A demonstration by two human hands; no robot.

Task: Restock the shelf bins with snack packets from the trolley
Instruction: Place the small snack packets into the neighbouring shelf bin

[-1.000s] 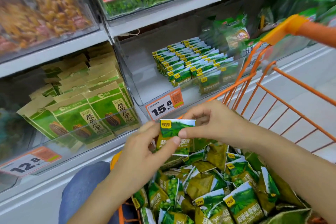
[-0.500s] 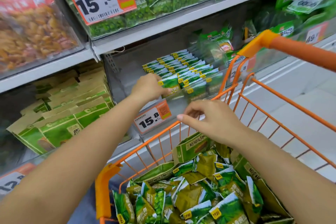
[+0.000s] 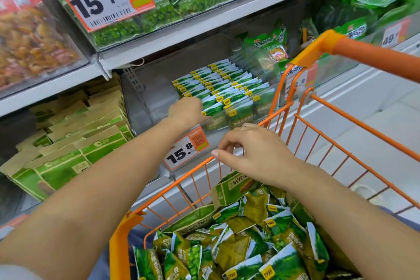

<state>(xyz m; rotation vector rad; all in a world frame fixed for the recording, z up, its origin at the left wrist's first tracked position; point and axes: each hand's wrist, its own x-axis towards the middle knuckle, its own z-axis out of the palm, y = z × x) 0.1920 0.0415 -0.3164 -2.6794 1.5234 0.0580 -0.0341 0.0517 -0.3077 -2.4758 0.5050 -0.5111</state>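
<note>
the trolley point(image 3: 354, 134) is parked against the shelf, heaped with green packets point(image 3: 261, 241). the clear bin point(image 3: 145, 98) holds upright rows point(image 3: 218, 84) on its right side only, so a row could be tipped toward the bare left if nudged. the left hand point(image 3: 187, 110) is reached into the bin at the front row; whether a packet is held cannot be told, its fingers being hidden. the right hand point(image 3: 254, 152) hangs loosely curled above the heap, nothing held.

Glossy foil packets point(image 3: 241, 254), clear plastic bin point(image 3: 145, 102), orange wire trolley point(image 3: 354, 152)
</note>
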